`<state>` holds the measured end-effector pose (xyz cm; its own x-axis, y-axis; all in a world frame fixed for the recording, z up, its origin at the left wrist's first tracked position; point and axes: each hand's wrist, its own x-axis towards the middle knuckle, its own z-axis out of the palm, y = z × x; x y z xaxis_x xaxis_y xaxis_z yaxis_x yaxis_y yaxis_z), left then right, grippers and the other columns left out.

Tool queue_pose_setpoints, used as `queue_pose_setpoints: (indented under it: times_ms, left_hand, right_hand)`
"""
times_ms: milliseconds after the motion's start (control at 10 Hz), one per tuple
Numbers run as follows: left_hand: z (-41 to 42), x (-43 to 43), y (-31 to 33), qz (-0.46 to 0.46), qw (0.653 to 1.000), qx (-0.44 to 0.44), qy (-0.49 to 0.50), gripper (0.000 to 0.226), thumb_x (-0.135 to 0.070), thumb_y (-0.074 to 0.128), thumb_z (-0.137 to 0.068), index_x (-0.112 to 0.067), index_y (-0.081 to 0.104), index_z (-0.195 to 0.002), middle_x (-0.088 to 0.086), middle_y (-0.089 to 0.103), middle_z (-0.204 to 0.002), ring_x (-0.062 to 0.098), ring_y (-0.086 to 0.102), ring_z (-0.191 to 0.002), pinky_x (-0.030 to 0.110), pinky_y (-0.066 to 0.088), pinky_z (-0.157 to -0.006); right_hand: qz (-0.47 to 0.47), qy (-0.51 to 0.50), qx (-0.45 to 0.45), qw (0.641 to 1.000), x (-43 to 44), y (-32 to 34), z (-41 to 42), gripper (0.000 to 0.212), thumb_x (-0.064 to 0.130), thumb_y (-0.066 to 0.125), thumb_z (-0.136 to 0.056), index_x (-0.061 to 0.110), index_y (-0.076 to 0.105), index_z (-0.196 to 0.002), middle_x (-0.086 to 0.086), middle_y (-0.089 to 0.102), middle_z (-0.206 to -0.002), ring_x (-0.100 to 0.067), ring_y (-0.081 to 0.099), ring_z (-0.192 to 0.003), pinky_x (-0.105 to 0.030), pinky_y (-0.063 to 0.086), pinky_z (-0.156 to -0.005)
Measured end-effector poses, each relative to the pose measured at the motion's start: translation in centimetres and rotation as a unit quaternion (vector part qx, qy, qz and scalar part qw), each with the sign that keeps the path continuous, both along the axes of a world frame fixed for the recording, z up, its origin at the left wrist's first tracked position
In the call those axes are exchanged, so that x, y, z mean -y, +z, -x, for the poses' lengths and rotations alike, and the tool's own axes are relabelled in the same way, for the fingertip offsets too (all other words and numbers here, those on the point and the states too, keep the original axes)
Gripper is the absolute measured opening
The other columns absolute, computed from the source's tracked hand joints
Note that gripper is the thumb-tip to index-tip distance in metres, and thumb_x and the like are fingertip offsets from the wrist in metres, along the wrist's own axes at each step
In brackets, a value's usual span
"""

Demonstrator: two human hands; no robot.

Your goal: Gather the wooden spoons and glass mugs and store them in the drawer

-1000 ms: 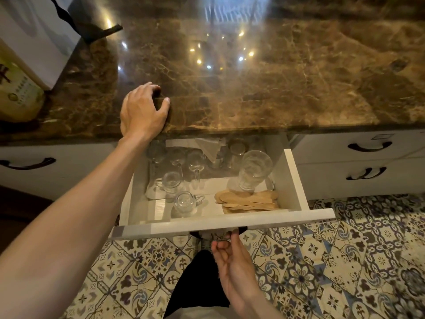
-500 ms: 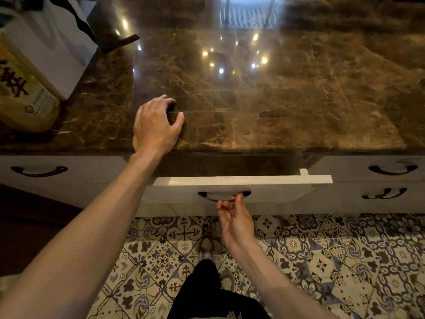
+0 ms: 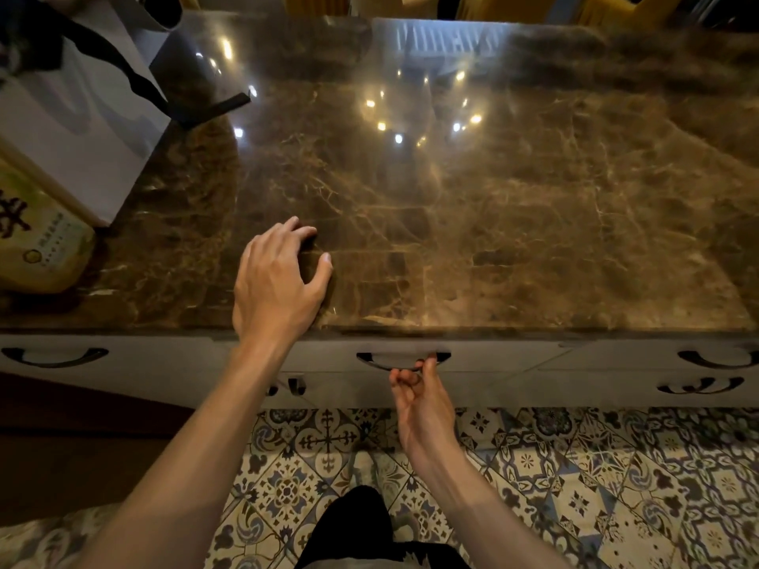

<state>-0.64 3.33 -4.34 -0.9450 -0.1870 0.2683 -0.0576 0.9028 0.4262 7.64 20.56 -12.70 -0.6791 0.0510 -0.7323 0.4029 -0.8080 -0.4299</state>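
Drawer (image 3: 410,355) shut flush under the near edge of the marble counter (image 3: 472,223).
Left hand (image 3: 275,285) rests open, empty, on the counter; right hand (image 3: 423,404) hooks loosely curled fingers at the handle (image 3: 371,360), the rigid pull point. Spoons and mugs not visible; glass presumably fragile.

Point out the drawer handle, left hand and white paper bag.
drawer handle (image 3: 371,360): head view, left part of the black bar.
left hand (image 3: 274,283): head view, back of the hand.
white paper bag (image 3: 78,133): head view, front face.
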Motion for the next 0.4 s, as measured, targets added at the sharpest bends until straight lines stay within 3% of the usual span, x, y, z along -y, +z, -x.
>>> queue_pose_setpoints:
  times_ms: [200,400]
  left_hand:
    - [-0.2,-0.1,0.0,-0.007,1.000,0.010,-0.007,0.043,-0.036,0.052,-0.091,-0.017,0.052,-0.131,0.005,0.047,-0.143,0.019,0.036,-0.135,0.037,0.020,-0.116]
    - [0.1,0.2,-0.1,-0.003,1.000,0.005,-0.001,0.044,-0.037,0.051,-0.091,-0.018,0.051,-0.131,0.004,0.045,-0.145,0.018,0.034,-0.137,0.036,0.017,-0.117]
  right_hand:
    - [-0.016,0.007,0.009,1.000,0.2,0.0,0.3,0.022,0.025,0.044,-0.096,0.007,0.055,-0.091,-0.005,0.064,-0.058,-0.016,0.068,-0.062,-0.022,0.057,-0.059]
    - [-0.049,0.077,0.034,0.995,-0.8,1.6,0.2,0.020,0.023,0.045,-0.097,0.005,0.053,-0.101,-0.013,0.065,-0.079,-0.024,0.065,-0.082,-0.032,0.058,-0.067]
